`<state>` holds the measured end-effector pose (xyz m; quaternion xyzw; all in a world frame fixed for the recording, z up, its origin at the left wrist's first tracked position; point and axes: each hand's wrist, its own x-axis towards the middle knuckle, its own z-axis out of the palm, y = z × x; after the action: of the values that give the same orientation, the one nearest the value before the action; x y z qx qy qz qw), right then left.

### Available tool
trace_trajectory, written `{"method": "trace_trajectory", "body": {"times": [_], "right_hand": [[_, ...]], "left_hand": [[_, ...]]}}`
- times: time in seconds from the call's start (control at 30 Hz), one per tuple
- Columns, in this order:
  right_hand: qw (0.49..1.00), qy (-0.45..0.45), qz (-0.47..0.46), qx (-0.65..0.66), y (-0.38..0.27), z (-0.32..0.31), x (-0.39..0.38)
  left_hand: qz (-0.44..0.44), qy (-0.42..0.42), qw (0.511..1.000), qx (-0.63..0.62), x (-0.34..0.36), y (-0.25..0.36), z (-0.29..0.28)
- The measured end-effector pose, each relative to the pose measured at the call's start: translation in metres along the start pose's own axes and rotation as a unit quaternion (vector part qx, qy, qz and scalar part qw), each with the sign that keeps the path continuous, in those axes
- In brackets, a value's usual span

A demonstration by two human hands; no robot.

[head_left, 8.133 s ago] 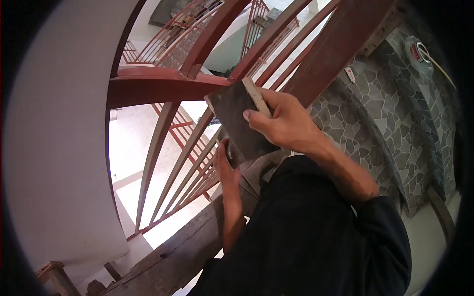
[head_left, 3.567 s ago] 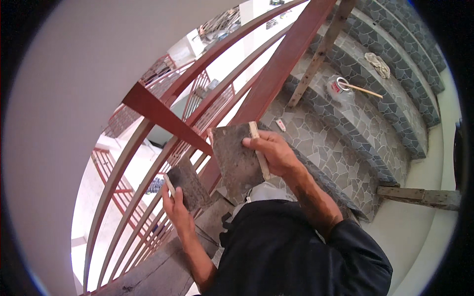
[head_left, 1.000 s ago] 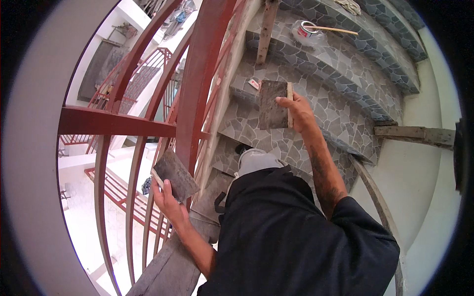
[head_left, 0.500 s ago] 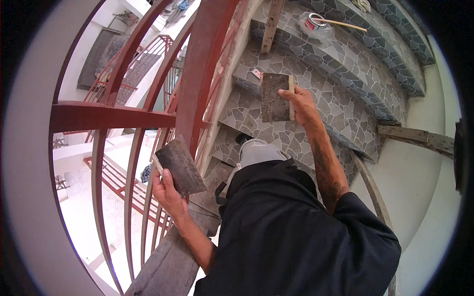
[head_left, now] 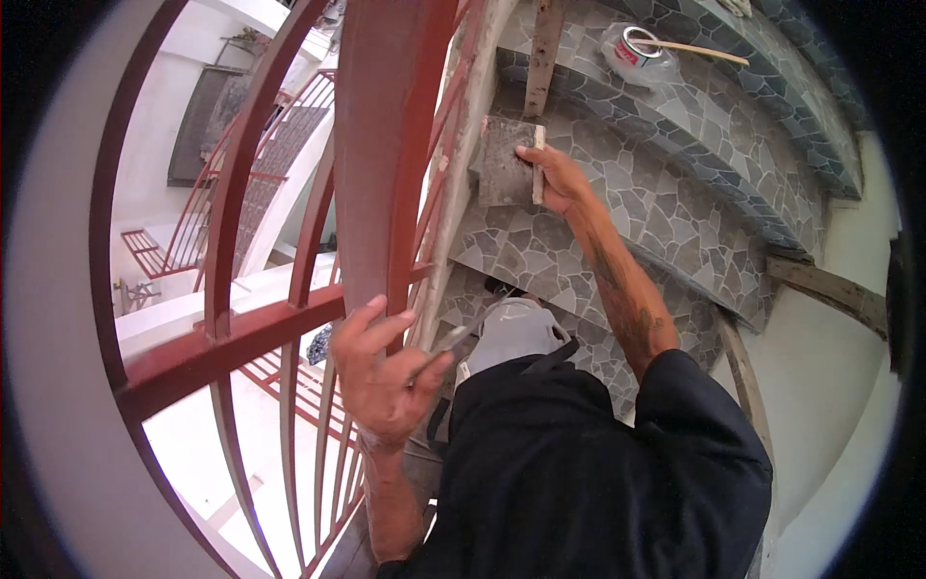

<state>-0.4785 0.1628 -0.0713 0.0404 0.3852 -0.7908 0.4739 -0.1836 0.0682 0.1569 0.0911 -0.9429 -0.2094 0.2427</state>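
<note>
Right hand (head_left: 558, 179) clamped on the pale batten (head_left: 539, 159) of a grey rectangular board (head_left: 503, 162), thumb lapping the face, out over the stone-patterned tread's (head_left: 622, 179) left end. Batten probably works as a handle, keeping most of the face clear. Left hand (head_left: 384, 381) by the red beam (head_left: 415, 145): fingers part-spread, 1 blurred grey strip (head_left: 471, 330) at the thumb side (can't tell if gripped). Stick (head_left: 694, 46) across the can (head_left: 632, 53), above right.

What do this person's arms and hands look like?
The left hand and right hand are ungloved, five-fingered human hands; the left is slightly blurred. Dark tattoo markings run along the inner side of the bare right forearm. Above it sits a loose, plain black short sleeve.
</note>
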Motion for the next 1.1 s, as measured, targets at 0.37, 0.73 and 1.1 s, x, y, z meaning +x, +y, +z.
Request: {"method": "trace_trajectory", "body": {"times": [0.37,0.73,1.1], "right_hand": [[0.993,0.055,-0.024,-0.105,-0.005,-0.004,0.105],[0.462,0.130,-0.393,-0.785,0.021,-0.001,0.266],[0.309,0.130,-0.449,-0.828,0.029,-0.016,0.326]], "left_hand": [[0.074,-0.019,0.983,0.167,0.058,-0.013,0.033],[0.023,-0.049,0.966,0.254,0.051,-0.009,0.041],[-0.017,-0.047,0.963,0.264,0.029,-0.007,0.042]]}}
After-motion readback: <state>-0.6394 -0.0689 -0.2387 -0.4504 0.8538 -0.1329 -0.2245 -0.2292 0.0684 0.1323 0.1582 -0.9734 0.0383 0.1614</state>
